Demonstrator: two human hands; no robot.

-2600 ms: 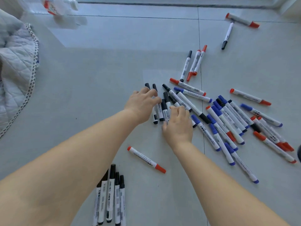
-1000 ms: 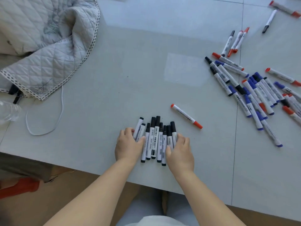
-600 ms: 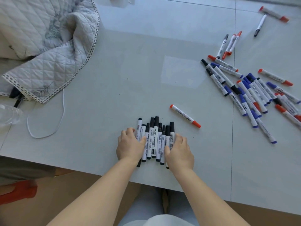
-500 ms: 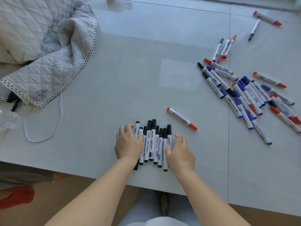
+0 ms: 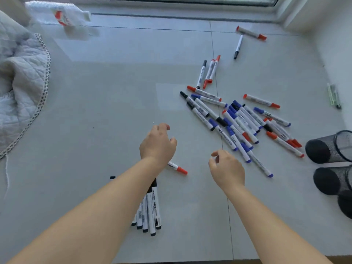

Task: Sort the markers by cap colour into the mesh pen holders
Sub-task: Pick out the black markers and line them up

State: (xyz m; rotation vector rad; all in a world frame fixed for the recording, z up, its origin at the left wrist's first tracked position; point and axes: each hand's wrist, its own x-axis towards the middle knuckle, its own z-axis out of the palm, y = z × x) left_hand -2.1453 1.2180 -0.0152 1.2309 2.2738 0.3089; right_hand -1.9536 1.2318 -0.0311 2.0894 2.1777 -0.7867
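Observation:
A bundle of several black-capped markers lies side by side near the table's front edge, partly hidden under my left forearm. My left hand hovers above the table beyond them, fingers loosely curled, holding nothing. My right hand floats to its right, also loosely curled and empty. A single red-capped marker lies just behind my left wrist. A mixed pile of red, blue and black markers spreads across the right middle. Black mesh pen holders lie on their sides at the right edge.
A quilted grey cloth covers the left side. A clear plastic bottle lies at the back left. More markers rest at the far back right, and a greenish pen lies near the right wall.
Both hands have let go of the gathered black markers and lifted forward toward the mixed pile. The view has tilted up, bringing the mesh holders into sight.

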